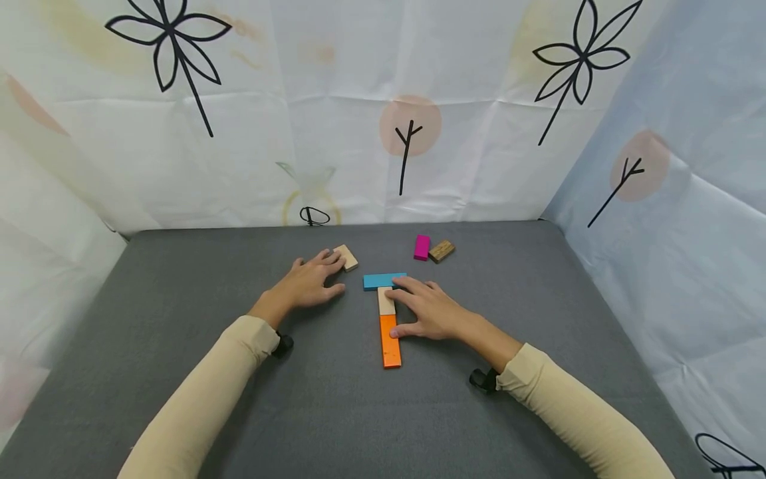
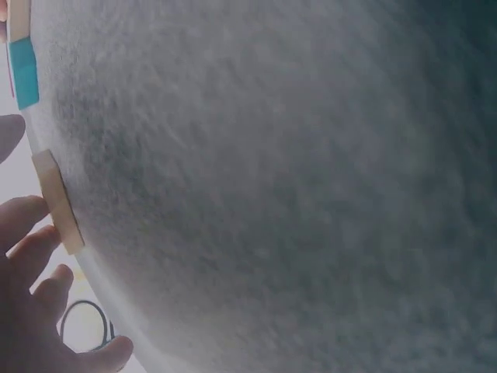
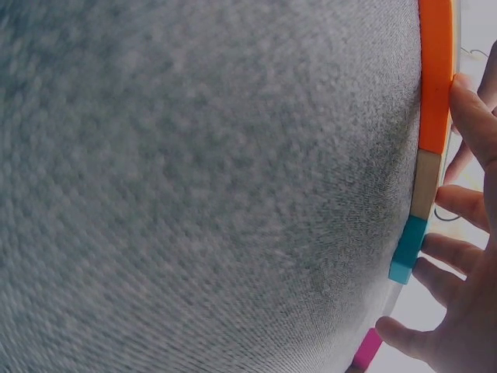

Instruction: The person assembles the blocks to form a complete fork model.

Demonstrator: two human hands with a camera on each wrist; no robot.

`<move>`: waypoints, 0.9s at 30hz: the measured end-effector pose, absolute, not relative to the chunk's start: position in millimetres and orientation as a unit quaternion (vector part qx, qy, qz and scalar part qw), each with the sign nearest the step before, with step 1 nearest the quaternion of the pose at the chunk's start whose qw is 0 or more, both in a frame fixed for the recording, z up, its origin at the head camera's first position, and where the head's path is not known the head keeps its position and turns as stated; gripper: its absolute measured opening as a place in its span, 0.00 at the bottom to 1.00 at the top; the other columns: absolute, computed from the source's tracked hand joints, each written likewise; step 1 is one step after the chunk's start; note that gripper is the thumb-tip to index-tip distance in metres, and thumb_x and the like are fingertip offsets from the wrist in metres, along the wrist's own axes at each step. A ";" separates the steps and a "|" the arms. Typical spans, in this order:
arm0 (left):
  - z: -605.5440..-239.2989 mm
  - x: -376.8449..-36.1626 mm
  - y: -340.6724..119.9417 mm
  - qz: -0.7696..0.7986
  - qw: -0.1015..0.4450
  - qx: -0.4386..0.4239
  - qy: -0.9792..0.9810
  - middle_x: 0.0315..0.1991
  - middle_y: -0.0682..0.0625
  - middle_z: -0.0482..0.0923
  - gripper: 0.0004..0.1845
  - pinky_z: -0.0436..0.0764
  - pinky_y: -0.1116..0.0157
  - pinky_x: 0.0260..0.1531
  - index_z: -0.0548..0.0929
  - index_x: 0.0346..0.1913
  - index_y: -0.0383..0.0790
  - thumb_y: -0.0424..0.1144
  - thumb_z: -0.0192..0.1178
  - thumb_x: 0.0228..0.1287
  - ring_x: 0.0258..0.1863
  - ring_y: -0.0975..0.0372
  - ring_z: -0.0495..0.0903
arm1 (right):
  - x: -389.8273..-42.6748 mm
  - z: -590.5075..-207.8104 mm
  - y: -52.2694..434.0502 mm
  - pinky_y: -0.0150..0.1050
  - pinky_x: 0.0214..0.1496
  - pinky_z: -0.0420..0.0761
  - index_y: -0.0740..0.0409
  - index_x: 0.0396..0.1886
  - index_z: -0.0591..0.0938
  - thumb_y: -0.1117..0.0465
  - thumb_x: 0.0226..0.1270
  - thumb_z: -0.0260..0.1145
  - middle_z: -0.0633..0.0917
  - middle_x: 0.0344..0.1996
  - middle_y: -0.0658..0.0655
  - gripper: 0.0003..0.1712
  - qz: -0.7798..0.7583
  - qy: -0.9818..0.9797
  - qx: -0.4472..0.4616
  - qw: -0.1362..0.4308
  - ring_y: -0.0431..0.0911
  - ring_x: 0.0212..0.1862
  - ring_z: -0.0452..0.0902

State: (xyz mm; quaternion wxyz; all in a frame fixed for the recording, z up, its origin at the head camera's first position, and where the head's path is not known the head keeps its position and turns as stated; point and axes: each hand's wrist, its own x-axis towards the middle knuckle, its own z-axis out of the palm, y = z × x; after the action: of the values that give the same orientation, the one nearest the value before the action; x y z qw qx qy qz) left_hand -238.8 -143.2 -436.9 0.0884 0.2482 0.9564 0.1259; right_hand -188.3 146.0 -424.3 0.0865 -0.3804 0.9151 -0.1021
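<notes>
Nearest on the grey worktop [image 1: 179, 279] lies the orange block [image 1: 390, 341], a long flat bar pointing away from the person. Its far end meets a short pale wooden block [image 1: 385, 301], and across the top of that sits a blue block [image 1: 383, 281] laid crosswise, so the three form a T. The right hand [image 1: 432, 311] rests flat over this T, fingers spread and nearly straight: the thumb touches the orange block's side and the fingertips reach the blue one. Its grip is open, pressing rather than pinching. From the right wrist view the three blocks run in one line, end to end, with no gap that I can see.

To do this well, I judge the right hand should keep light, even pressure so the T stays square, nudging with the thumb only along the bar's length.

Further off, the left hand [image 1: 310, 285] lies on the cloth with fingers loosely extended; its fingertips touch a tan wooden block [image 1: 346, 257] lying at a slant, apart from the T. That grip is also open, closing round nothing.

Farthest, near the patterned backdrop [image 1: 383, 106], a pink block [image 1: 421, 247] and a dark wooden block [image 1: 441, 251] lie just beside each other.
</notes>
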 end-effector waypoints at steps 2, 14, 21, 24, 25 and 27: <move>-436.8 -238.8 -140.0 0.127 0.092 0.246 0.957 0.72 0.49 0.49 0.36 0.48 0.35 0.58 0.55 0.71 0.46 0.56 0.50 0.65 0.71 0.52 0.44 | -188.1 -424.6 146.7 0.58 0.62 0.58 0.49 0.68 0.65 0.33 0.58 0.57 0.58 0.69 0.57 0.42 -0.103 0.914 -0.383 0.083 0.50 0.69 0.53; -436.9 -236.0 -125.6 0.119 0.090 0.254 0.956 0.72 0.50 0.48 0.38 0.50 0.36 0.58 0.55 0.72 0.47 0.58 0.52 0.63 0.71 0.51 0.42 | -188.1 -423.3 146.0 0.58 0.62 0.58 0.48 0.68 0.65 0.32 0.58 0.57 0.58 0.70 0.57 0.42 -0.102 0.915 -0.380 0.088 0.50 0.69 0.53; -436.4 -234.6 -118.9 0.108 0.087 0.258 0.956 0.72 0.50 0.49 0.38 0.51 0.37 0.58 0.56 0.71 0.47 0.59 0.51 0.63 0.71 0.52 0.42 | -188.8 -423.3 145.3 0.57 0.62 0.59 0.48 0.68 0.64 0.31 0.58 0.56 0.58 0.70 0.57 0.43 -0.098 0.916 -0.378 0.090 0.50 0.69 0.53; -436.7 -233.5 -116.5 0.108 0.086 0.263 0.955 0.72 0.49 0.49 0.37 0.51 0.37 0.59 0.56 0.71 0.47 0.58 0.52 0.63 0.71 0.52 0.43 | -188.4 -423.8 145.9 0.57 0.62 0.59 0.48 0.68 0.65 0.32 0.58 0.56 0.58 0.70 0.57 0.43 -0.100 0.916 -0.378 0.087 0.50 0.69 0.52; -437.0 -233.0 -115.7 0.108 0.086 0.267 0.954 0.72 0.49 0.49 0.37 0.51 0.37 0.59 0.57 0.71 0.48 0.58 0.52 0.63 0.71 0.51 0.43 | -188.1 -423.9 146.2 0.58 0.62 0.58 0.48 0.68 0.65 0.32 0.58 0.56 0.58 0.70 0.57 0.42 -0.101 0.916 -0.379 0.086 0.50 0.69 0.52; -437.5 -231.8 -114.1 0.106 0.085 0.274 0.952 0.72 0.48 0.49 0.36 0.51 0.38 0.59 0.58 0.71 0.50 0.57 0.52 0.63 0.71 0.50 0.44 | -187.7 -424.1 146.8 0.58 0.62 0.58 0.48 0.68 0.65 0.33 0.59 0.57 0.58 0.70 0.57 0.42 -0.102 0.915 -0.381 0.086 0.50 0.69 0.52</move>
State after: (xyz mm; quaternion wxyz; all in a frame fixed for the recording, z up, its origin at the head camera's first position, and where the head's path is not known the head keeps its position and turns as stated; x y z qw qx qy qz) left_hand -231.8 -114.1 -437.5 0.0850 0.2741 0.9520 0.1064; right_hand -187.7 146.8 -424.1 0.0858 -0.3807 0.9151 -0.1017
